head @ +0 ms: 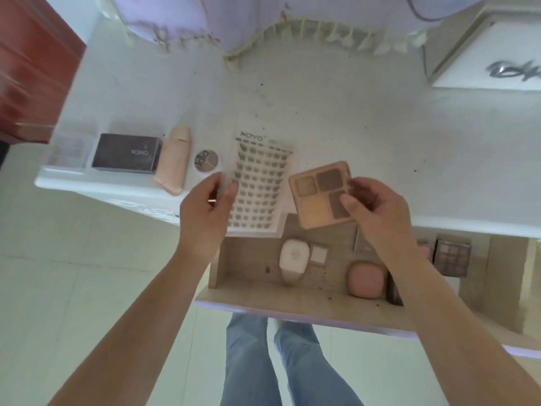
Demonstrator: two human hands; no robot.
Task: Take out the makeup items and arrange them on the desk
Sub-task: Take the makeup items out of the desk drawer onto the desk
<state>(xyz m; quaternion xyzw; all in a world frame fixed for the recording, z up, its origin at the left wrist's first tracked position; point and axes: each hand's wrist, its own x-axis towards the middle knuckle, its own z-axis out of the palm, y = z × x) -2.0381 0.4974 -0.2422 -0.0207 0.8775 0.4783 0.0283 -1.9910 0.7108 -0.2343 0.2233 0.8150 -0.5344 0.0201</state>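
My left hand (209, 205) grips the left edge of a clear false-lash tray (259, 183) that lies over the white desk's front edge. My right hand (370, 205) pinches a tan eyeshadow palette (319, 194), held tilted just above the desk edge. On the desk (336, 118) to the left lie a round compact (207, 161), a peach tube (173, 165), a dark box (127, 153) and a clear case (71, 150). Below, the open drawer (251, 291) holds a white case (293, 257), a small square compact (318, 254) and a pink case (367, 278).
A multi-shade palette (452, 257) sits further right under the desk. A white box with silver lettering (491, 63) stands at the back right. A lilac cloth (234, 22) hangs over the desk's back. A red cabinet (32, 68) is at the left.
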